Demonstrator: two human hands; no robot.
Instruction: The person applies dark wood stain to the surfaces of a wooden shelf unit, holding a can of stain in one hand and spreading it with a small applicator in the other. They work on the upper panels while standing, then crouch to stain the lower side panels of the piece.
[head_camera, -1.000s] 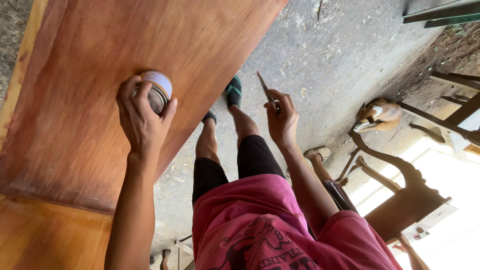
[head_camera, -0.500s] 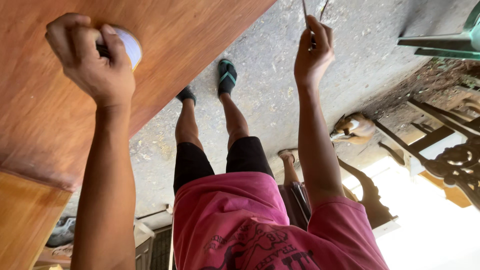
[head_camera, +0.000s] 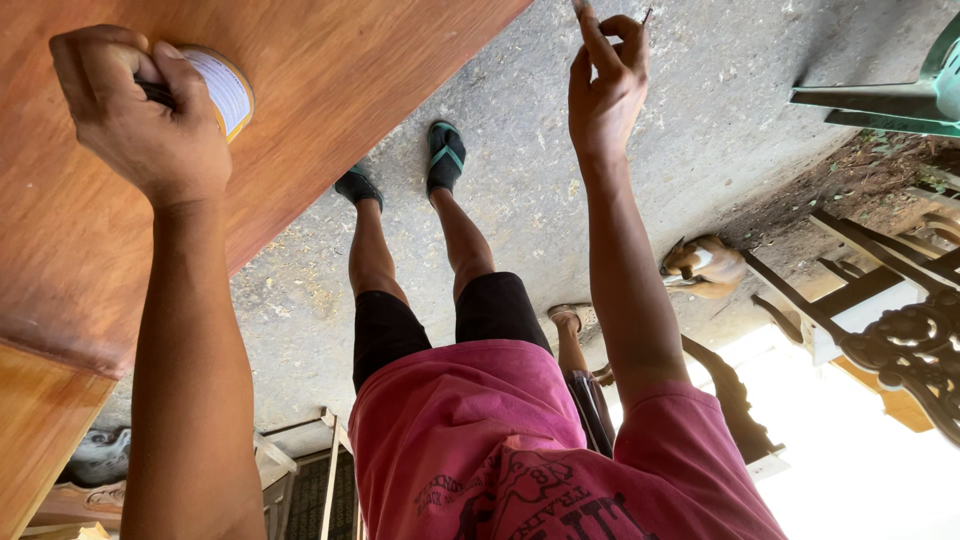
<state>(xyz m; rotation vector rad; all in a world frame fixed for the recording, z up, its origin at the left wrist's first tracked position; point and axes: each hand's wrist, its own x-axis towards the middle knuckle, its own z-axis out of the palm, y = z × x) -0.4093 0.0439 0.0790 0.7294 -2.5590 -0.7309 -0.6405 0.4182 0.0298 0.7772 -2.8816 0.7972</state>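
Item: small round tin with white label and yellow rim (head_camera: 222, 90), gripped in my left hand (head_camera: 135, 110), fingers wrapped tight, now nearer the reddish-brown wooden panel's (head_camera: 330, 90) top edge than a second ago. My right hand (head_camera: 605, 85) has risen, pinching a thin stick-like tool (head_camera: 579, 6) over grey concrete floor (head_camera: 620, 250); tool end out of frame.

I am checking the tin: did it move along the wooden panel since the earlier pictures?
Yes. The tin, held by the left hand, sits farther from the wooden panel's sloping edge.
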